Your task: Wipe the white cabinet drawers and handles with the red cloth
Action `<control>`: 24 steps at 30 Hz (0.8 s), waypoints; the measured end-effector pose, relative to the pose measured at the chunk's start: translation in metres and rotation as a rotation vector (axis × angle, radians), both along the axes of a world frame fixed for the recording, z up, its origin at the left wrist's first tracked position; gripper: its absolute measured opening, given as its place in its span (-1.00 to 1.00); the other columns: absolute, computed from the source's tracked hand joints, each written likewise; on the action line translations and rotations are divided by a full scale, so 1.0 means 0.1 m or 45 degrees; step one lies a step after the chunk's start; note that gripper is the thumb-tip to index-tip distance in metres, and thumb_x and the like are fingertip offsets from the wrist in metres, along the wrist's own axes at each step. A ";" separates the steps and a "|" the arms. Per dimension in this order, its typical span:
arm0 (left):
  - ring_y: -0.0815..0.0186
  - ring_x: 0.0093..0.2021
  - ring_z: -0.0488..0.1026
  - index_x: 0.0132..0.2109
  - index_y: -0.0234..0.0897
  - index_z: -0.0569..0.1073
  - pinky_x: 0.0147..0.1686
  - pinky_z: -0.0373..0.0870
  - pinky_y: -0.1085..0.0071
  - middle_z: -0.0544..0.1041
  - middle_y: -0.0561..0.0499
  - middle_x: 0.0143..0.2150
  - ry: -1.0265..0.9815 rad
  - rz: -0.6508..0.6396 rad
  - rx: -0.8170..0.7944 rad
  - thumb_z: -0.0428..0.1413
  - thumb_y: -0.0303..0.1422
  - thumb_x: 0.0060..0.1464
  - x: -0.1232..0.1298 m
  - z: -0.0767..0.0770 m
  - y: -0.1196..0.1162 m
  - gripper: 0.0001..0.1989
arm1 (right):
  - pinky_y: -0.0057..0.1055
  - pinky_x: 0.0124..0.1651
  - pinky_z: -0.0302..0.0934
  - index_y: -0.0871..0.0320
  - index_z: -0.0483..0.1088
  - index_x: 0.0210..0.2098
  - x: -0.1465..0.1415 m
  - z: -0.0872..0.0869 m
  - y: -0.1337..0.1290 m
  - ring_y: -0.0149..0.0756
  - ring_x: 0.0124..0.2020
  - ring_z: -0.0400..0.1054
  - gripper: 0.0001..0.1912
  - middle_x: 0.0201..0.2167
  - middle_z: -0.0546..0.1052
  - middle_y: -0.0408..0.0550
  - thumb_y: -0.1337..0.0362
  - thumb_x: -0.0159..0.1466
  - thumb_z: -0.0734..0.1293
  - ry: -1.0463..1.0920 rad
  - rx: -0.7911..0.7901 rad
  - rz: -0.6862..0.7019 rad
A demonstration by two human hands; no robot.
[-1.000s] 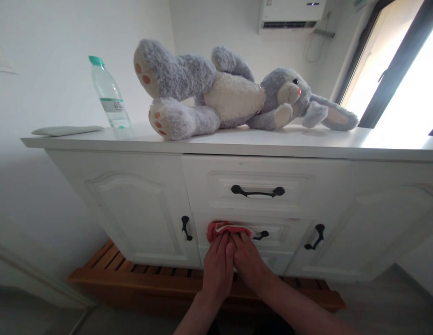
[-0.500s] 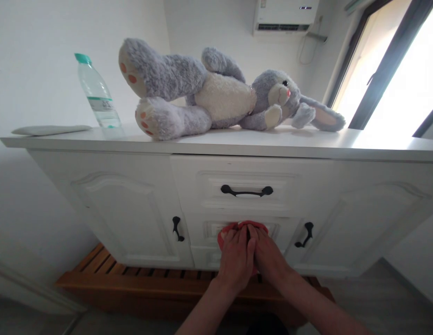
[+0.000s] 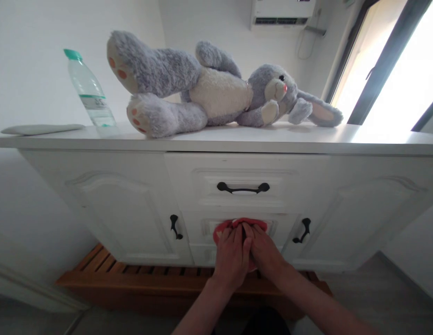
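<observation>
A red cloth (image 3: 219, 231) is bunched against the front of the middle drawer (image 3: 194, 228) of a white cabinet. My left hand (image 3: 232, 253) and my right hand (image 3: 265, 249) meet side by side on it, fingers closed over the fabric. Whatever lies under the cloth, such as a handle, is hidden. Directly above, the top drawer (image 3: 242, 204) is shut and has a black handle (image 3: 243, 189). Black handles also sit on the left door (image 3: 118, 223) and the right door (image 3: 373, 218).
On the cabinet top (image 3: 244, 135) a grey plush rabbit (image 3: 216, 93) lies on its side. A clear bottle (image 3: 89, 90) with a green cap and a flat pale object (image 3: 42, 129) are at the left. A slatted wooden bench (image 3: 149, 281) stands below, near my arms.
The view has shifted slightly, so the cabinet and rabbit appear a little farther left and higher. Both hands stay closed on the red cloth at the same drawer.
</observation>
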State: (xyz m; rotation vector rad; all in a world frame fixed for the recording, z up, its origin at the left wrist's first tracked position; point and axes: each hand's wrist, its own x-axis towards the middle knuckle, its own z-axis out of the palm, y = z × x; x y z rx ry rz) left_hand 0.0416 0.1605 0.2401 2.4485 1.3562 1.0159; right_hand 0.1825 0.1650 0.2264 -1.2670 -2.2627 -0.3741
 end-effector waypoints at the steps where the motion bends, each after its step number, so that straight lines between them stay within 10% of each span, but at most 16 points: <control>1: 0.06 0.07 0.45 0.20 -0.38 0.39 0.17 0.42 -0.09 0.59 -0.20 0.09 0.007 -0.015 0.002 -0.15 -0.27 0.34 0.05 0.01 -0.01 -0.56 | -0.13 0.03 0.43 0.39 0.25 0.19 0.06 -0.03 -0.01 -0.07 -0.11 0.43 -0.53 -0.01 0.54 0.22 0.54 0.28 0.24 -0.028 0.019 -0.013; 19: 0.01 0.21 0.43 0.26 -0.40 0.34 0.23 0.38 -0.12 0.52 -0.28 0.21 -0.019 0.061 0.014 -0.16 -0.29 0.34 -0.31 -0.22 0.07 -0.53 | -0.08 0.05 0.39 0.36 0.33 0.15 -0.35 -0.08 0.09 -0.03 -0.09 0.43 -0.54 0.04 0.52 0.27 0.57 0.26 0.22 -0.065 0.039 0.017; 24: 0.11 0.31 0.31 0.29 -0.27 0.30 0.34 0.21 -0.06 0.46 -0.20 0.29 -0.356 0.135 -0.090 -0.15 -0.26 0.34 -0.38 -0.43 -0.09 -0.54 | -0.09 0.07 0.39 0.32 0.35 0.13 -0.24 -0.01 -0.02 -0.04 -0.03 0.41 -0.54 0.00 0.56 0.21 0.56 0.24 0.22 0.187 -0.037 0.076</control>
